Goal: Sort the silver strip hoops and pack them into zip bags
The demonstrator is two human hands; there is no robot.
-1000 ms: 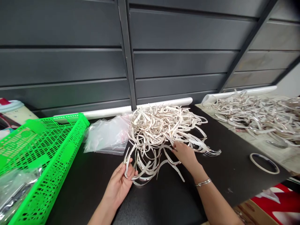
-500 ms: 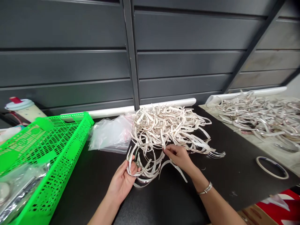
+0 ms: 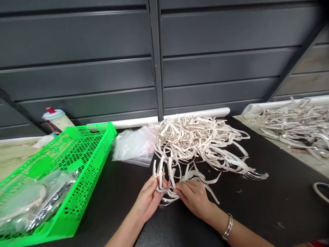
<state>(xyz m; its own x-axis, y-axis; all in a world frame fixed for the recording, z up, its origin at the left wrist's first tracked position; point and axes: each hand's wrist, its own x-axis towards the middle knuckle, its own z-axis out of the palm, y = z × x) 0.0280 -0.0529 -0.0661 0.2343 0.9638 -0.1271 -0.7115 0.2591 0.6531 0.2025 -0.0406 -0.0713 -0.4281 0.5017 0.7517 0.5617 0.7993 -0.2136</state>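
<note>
My left hand (image 3: 148, 199) is closed around a small bunch of curved strips (image 3: 160, 173), white on one face and shiny silver on the other. Just beside it, my right hand (image 3: 194, 198) pinches the lower end of a single curved strip (image 3: 170, 171), which stands up close to the bunch. More loose strips (image 3: 197, 174) lie on the black tabletop under and behind my right hand. Beyond both hands spreads a large tangled pile of the same strips (image 3: 190, 135). Parts of the held strips are hidden by my fingers.
Clear plastic bags (image 3: 135, 144) lie left of the pile. A green plastic crate (image 3: 88, 185) with bagged items stands at left, a lidded cup (image 3: 60, 120) behind it. Another strip pile (image 3: 295, 123) is at far right, near a ring (image 3: 320, 190). A grey panelled wall (image 3: 218, 65) closes the back.
My right hand has moved down and toward my left hand, bringing one strip from the pile's edge next to the held bunch. The view has shifted left.
</note>
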